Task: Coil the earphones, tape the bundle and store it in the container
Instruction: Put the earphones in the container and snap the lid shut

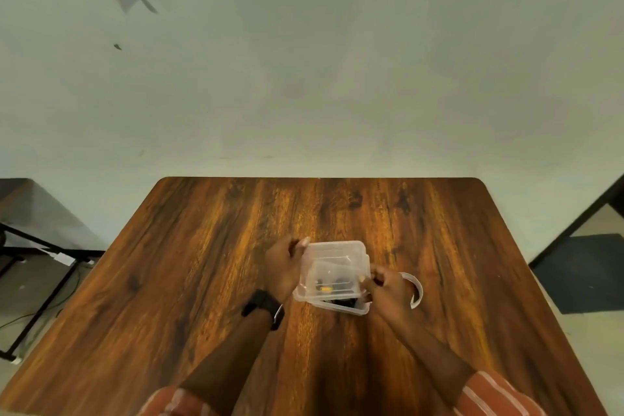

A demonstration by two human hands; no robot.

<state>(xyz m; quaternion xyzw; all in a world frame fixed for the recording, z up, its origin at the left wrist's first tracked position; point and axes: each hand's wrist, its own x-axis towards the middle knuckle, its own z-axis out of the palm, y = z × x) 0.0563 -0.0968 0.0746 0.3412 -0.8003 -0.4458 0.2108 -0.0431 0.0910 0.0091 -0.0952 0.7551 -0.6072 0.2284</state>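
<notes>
A small clear plastic container [351,309] sits near the middle of the wooden table [202,263]. Its clear lid [334,255] lies tilted over the top, with the near edge of the box still showing below it. Through the plastic I see a dark earphone bundle [339,280] with a yellow bit on it. My left hand [285,263] grips the lid's left edge. My right hand [388,290] pinches the lid's right edge. A roll of white tape [417,289] lies just behind my right hand, partly hidden by it.
A black watch [265,307] is on my left wrist. Beyond the table's far edge rises a pale wall. A black metal frame [40,267] stands on the floor at left, and a dark mat [584,273] lies at right.
</notes>
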